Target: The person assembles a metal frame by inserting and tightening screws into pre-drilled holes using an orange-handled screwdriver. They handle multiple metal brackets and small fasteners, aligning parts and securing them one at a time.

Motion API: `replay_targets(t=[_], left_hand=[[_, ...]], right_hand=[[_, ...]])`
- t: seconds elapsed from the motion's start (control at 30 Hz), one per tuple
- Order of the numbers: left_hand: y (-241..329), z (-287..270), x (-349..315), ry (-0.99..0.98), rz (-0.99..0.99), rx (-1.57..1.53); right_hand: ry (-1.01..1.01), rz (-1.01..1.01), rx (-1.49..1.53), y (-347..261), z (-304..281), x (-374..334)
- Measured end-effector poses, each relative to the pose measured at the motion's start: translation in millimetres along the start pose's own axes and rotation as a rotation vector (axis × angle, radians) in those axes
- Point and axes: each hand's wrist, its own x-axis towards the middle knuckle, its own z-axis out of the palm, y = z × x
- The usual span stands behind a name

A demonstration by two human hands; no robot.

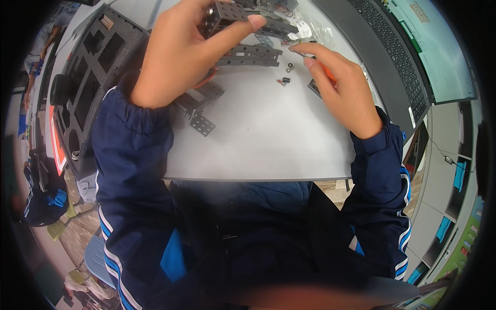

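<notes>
My left hand (181, 54) is closed around a dark perforated metal channel piece (226, 14), its thumb pressed along the near side. This piece is raised above the white table (258, 139). My right hand (343, 88) is closed in a pinch, with a slim tool with an orange part (329, 74) in it; the fingers hide most of the tool. Between the hands lie a long slotted metal beam (250, 55) and small loose fasteners (285, 81). Below my left wrist sits a grey metal assembly (199, 103) with a perforated plate (202, 125).
An open laptop (390, 57) stands at the right, its lit screen beyond the keyboard. Clear plastic bags (315, 28) lie at the far side. At the left is a black case with foam cut-outs (98, 67). The table's near edge runs in front of my lap.
</notes>
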Motion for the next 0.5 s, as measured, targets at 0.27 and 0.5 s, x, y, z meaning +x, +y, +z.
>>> replay_targets(t=[0.27,0.5], left_hand=[[-8,2,5,0.293,0.01,-0.318],[-14,-5,9,0.275,0.032,-0.359]], right_hand=[[-0.032,0.052,-0.118,-5,-13,8],[-0.038,-0.196,-0.106,-6,6,38]])
